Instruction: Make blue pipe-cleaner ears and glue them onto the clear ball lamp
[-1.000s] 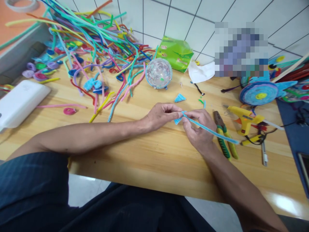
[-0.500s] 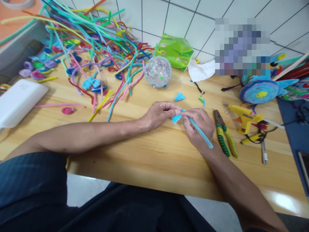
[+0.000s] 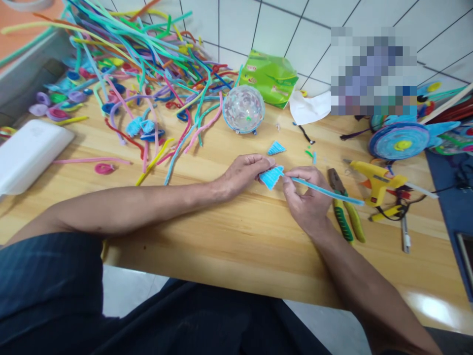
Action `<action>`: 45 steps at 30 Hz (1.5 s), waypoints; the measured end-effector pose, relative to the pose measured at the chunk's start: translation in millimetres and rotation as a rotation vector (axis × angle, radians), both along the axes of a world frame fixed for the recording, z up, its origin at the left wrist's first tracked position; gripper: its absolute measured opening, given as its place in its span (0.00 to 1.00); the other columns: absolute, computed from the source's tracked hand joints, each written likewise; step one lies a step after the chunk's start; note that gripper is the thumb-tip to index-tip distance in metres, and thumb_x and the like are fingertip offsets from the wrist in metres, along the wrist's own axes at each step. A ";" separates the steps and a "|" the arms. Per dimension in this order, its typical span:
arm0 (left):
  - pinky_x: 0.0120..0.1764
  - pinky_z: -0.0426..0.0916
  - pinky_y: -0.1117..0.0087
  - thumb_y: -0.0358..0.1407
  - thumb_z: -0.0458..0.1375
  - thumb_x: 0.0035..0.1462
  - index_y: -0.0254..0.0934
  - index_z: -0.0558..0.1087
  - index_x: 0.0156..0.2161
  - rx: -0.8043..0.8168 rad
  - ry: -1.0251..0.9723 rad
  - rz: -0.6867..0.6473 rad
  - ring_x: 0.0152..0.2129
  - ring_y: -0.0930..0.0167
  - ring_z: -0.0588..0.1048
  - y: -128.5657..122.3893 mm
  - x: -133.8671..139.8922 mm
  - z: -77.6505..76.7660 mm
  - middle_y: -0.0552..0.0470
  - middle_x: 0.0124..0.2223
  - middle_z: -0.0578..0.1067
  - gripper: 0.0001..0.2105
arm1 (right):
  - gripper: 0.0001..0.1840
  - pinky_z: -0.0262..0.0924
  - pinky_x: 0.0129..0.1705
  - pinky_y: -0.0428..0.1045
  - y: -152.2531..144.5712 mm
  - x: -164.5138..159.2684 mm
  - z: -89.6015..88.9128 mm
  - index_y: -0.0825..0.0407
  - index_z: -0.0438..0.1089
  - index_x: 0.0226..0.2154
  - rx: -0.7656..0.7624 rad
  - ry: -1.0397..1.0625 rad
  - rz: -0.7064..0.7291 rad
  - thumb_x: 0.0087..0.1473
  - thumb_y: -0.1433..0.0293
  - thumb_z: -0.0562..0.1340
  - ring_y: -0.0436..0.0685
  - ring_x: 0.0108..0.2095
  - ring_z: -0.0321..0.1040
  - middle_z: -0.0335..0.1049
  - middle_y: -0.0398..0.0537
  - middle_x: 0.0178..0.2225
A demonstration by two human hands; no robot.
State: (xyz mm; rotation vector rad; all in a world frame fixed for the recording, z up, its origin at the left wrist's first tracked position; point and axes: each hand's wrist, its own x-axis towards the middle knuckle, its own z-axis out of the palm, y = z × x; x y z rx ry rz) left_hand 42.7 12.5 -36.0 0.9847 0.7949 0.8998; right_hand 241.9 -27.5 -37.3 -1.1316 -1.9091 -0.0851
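Note:
My left hand [image 3: 246,172] pinches the left edge of a small blue triangle [image 3: 271,177] made of folded pipe cleaner. From the triangle's right corner runs a loose blue pipe cleaner tail [image 3: 328,191], which my right hand [image 3: 306,195] grips close to that corner. The tail sticks out to the right, over the back of the hand and past the pliers. A second blue pipe cleaner triangle [image 3: 276,148] lies on the table just beyond my hands.
Many coloured pipe cleaners [image 3: 155,64] pile up at the back left. A clear ball [image 3: 244,109] stands by a green packet [image 3: 269,79]. On the right lie pliers [image 3: 345,207], a yellow glue gun [image 3: 377,180], a cutter [image 3: 405,236] and a blue fish-like disc [image 3: 399,140].
The blue triangle now shows more fully between my hands. The tail has swung up to point right, and my right hand has shifted slightly right.

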 end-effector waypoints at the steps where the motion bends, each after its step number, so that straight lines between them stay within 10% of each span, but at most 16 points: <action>1: 0.40 0.70 0.71 0.47 0.67 0.62 0.35 0.81 0.35 -0.008 -0.025 0.004 0.33 0.73 0.76 -0.2 0.7 -1.2 0.53 0.34 0.80 0.15 | 0.06 0.76 0.41 0.56 0.3 0.2 -0.5 0.42 0.73 0.42 0.002 0.005 -0.008 0.63 0.71 0.67 0.58 0.36 0.81 0.82 0.42 0.36; 16: 0.42 0.71 0.68 0.48 0.71 0.59 0.34 0.79 0.39 0.057 0.040 -0.089 0.34 0.72 0.77 1.1 -4.2 4.9 0.50 0.36 0.81 0.17 | 0.03 0.75 0.40 0.54 -0.8 -4.3 1.5 0.45 0.77 0.40 -0.181 0.238 0.024 0.62 0.70 0.70 0.56 0.35 0.79 0.82 0.43 0.36; 24: 0.49 0.71 0.64 0.36 0.72 0.54 0.37 0.80 0.41 0.652 0.415 0.004 0.41 0.65 0.78 -9.9 -6.9 14.9 0.46 0.44 0.83 0.10 | 0.06 0.70 0.31 0.48 7.7 -4.0 -2.2 0.47 0.77 0.39 -0.527 0.595 0.032 0.56 0.69 0.70 0.52 0.28 0.74 0.77 0.39 0.29; 35: 0.32 0.65 0.73 0.39 0.68 0.56 0.34 0.80 0.37 0.103 0.213 -0.199 0.26 0.75 0.70 2.1 -7.3 18.7 0.55 0.29 0.75 0.09 | 0.10 0.68 0.31 0.48 15.6 1.1 0.0 0.48 0.79 0.37 -0.705 0.718 0.139 0.53 0.62 0.73 0.51 0.27 0.71 0.75 0.38 0.27; 45: 0.27 0.59 0.74 0.36 0.66 0.55 0.35 0.76 0.30 0.084 0.247 -0.231 0.22 0.77 0.65 3.0 -5.4 19.6 0.59 0.23 0.70 0.07 | 0.06 0.72 0.33 0.49 8.9 1.2 12.2 0.48 0.80 0.39 -0.667 0.516 0.161 0.59 0.66 0.69 0.53 0.30 0.75 0.80 0.40 0.30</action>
